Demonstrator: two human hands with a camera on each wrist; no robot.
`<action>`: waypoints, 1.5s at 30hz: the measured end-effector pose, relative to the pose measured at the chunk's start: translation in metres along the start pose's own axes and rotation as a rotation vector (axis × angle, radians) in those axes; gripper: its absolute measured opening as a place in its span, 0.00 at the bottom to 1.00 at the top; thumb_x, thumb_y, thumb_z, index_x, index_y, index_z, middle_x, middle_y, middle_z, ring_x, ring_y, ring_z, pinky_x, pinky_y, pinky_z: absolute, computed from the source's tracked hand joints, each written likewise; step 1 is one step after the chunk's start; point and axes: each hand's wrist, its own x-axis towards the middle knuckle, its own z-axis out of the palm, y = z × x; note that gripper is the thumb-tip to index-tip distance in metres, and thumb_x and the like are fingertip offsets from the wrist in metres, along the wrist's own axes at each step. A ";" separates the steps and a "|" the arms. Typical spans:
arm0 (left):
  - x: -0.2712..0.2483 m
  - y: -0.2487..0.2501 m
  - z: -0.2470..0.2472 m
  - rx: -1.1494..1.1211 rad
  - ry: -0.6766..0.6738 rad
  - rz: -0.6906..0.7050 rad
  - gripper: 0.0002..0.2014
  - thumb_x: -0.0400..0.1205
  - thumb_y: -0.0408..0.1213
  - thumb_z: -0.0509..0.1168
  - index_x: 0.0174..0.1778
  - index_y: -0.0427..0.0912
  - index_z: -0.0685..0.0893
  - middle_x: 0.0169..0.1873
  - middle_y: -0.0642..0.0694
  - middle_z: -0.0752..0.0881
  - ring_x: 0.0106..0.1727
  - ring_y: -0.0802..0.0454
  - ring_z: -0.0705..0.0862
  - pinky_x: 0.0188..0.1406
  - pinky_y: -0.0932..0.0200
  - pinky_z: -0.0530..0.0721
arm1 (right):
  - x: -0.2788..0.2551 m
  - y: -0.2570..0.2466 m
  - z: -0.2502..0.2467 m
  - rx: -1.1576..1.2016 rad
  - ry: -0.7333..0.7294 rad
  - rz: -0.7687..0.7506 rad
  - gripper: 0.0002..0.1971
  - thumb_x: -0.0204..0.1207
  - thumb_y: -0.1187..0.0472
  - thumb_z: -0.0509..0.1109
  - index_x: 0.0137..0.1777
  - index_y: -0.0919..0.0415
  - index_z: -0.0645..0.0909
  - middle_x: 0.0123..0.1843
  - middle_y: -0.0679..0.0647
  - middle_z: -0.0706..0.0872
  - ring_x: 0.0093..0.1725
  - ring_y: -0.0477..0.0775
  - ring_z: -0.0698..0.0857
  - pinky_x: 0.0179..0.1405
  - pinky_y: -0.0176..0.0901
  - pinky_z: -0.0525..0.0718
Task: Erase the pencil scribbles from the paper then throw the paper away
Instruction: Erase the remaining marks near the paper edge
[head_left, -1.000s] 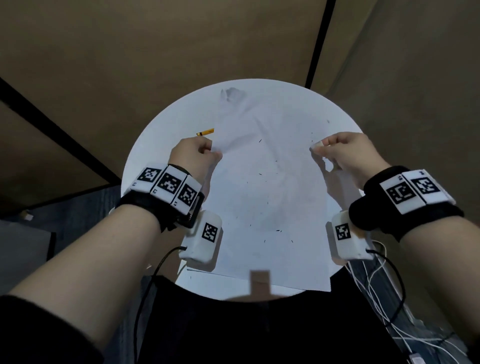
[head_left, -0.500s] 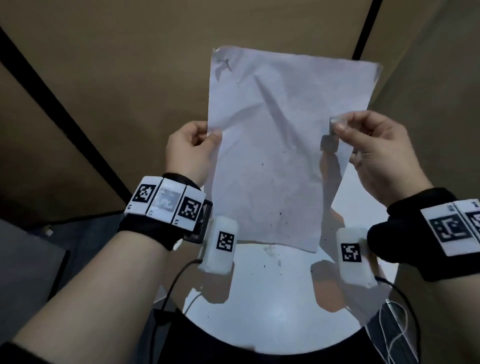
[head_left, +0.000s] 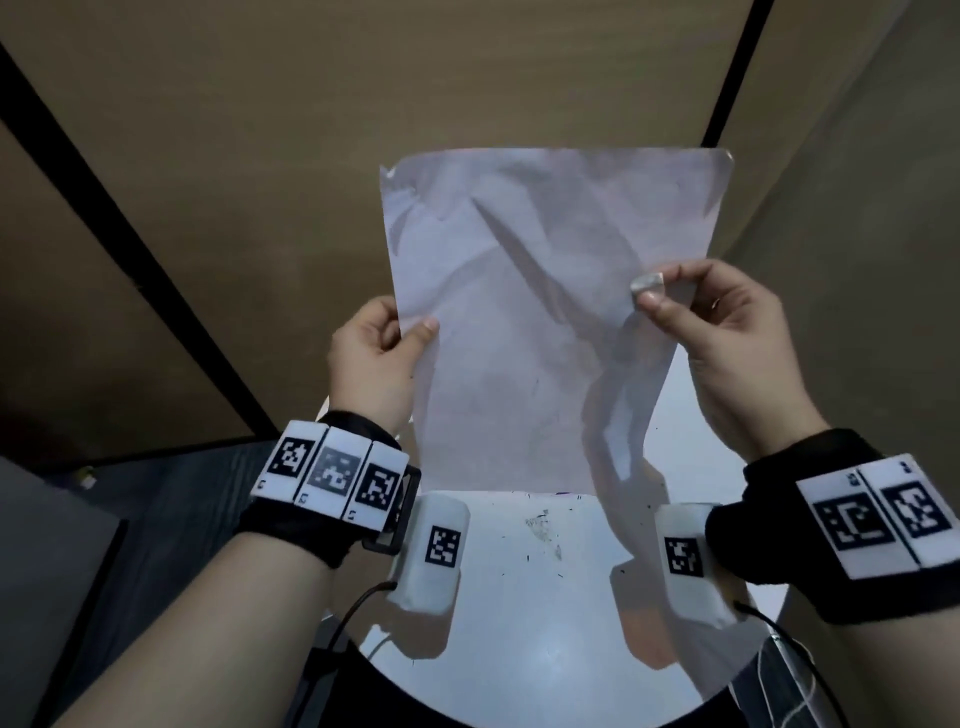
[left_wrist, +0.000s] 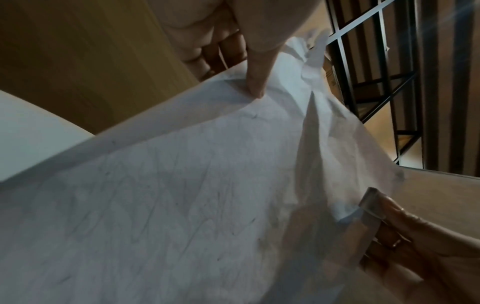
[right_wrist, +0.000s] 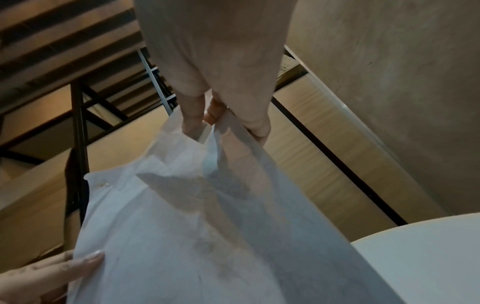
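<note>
Paper (head_left: 524, 332) hides far table (head_left: 540, 597); eraser (head_left: 647, 285) barely visible.

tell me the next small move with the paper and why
Probably draw both hands together to crumple the paper. It is lifted off the round table, the left hand pinching its left edge, the right hand pinching the right edge along with the eraser. Only faint marks show, so erasing looks done.

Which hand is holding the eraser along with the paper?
The right hand. It pinches the paper at its right edge with a small grey eraser at its fingertips; the left hand pinches only the left edge.
</note>
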 end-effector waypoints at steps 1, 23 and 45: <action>-0.001 -0.001 -0.001 -0.025 0.005 0.000 0.10 0.80 0.24 0.65 0.38 0.44 0.80 0.21 0.60 0.84 0.28 0.67 0.81 0.33 0.73 0.80 | -0.001 0.001 0.000 0.004 -0.001 -0.009 0.17 0.55 0.41 0.80 0.39 0.49 0.86 0.41 0.58 0.82 0.43 0.58 0.72 0.48 0.50 0.72; -0.001 -0.009 0.006 0.084 0.047 0.031 0.08 0.80 0.24 0.64 0.45 0.42 0.78 0.28 0.60 0.81 0.31 0.71 0.80 0.43 0.69 0.80 | -0.002 0.010 -0.006 -0.053 0.053 -0.003 0.03 0.66 0.56 0.75 0.38 0.45 0.85 0.41 0.60 0.74 0.35 0.53 0.65 0.40 0.35 0.67; -0.030 -0.013 0.012 0.243 -0.107 -0.214 0.38 0.85 0.29 0.59 0.81 0.64 0.48 0.72 0.31 0.72 0.76 0.42 0.69 0.64 0.59 0.72 | -0.019 0.036 -0.020 -0.068 0.079 0.411 0.05 0.76 0.69 0.69 0.40 0.61 0.80 0.37 0.56 0.83 0.34 0.46 0.82 0.32 0.28 0.79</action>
